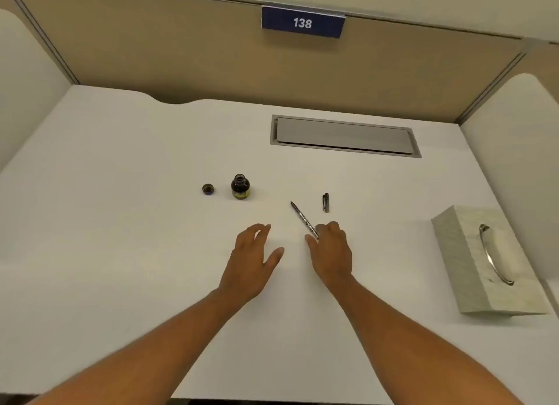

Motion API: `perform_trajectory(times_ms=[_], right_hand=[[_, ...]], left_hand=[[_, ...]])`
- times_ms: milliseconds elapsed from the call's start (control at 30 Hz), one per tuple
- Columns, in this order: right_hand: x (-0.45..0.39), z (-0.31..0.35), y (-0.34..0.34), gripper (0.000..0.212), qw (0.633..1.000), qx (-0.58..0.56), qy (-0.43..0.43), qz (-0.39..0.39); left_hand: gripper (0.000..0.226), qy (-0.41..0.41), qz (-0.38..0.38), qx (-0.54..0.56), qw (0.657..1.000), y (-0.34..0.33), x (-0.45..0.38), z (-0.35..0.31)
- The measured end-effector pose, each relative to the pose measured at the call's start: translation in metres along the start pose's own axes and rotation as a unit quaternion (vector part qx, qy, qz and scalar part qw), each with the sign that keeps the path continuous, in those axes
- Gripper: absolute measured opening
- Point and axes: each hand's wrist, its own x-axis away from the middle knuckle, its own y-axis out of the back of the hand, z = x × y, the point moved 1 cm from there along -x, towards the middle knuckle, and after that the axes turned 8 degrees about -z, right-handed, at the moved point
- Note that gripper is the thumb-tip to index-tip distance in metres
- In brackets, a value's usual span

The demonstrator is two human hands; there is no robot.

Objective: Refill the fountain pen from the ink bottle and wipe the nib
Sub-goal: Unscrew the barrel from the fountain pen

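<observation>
white desk (pixel 121 223), dark ink bottle (pixel 240 186), blue sign (pixel 302 22)

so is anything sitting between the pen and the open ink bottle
Nothing visible does. The pen lies with its rear end at the right hand, nib pointing up and left. The white desk between it and the ink bottle is bare; the pen cap lies off to the right.

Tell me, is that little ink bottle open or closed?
Open. The ink bottle stands upright with its mouth uncovered; its cap lies apart, just left of it.
</observation>
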Motion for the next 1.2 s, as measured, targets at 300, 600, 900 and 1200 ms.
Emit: perform_trajectory(times_ms=[300,600,900,1200], right_hand=[[0.004,-0.022,0.003,0.007,0.971,-0.233,-0.045,-0.026],[0.052,-0.011,0.057,0.004,0.859,-0.471,-0.120,0.160],[0.057,0.002,0.060,0.022,0.752,-0.558,-0.216,0.274],[0.049,0.004,0.057,0.013,0.833,-0.514,-0.169,0.114]], left_hand=[[0.038,0.269,-0.009,0.294,0.917,-0.011,-0.012,-0.018],[0.027,0.338,-0.007,0.523,0.783,-0.004,-0.018,-0.032],[0.023,0.298,-0.026,0.501,0.812,-0.002,-0.015,-0.034],[0.021,0.336,-0.084,0.519,0.782,-0.002,-0.015,-0.041]])
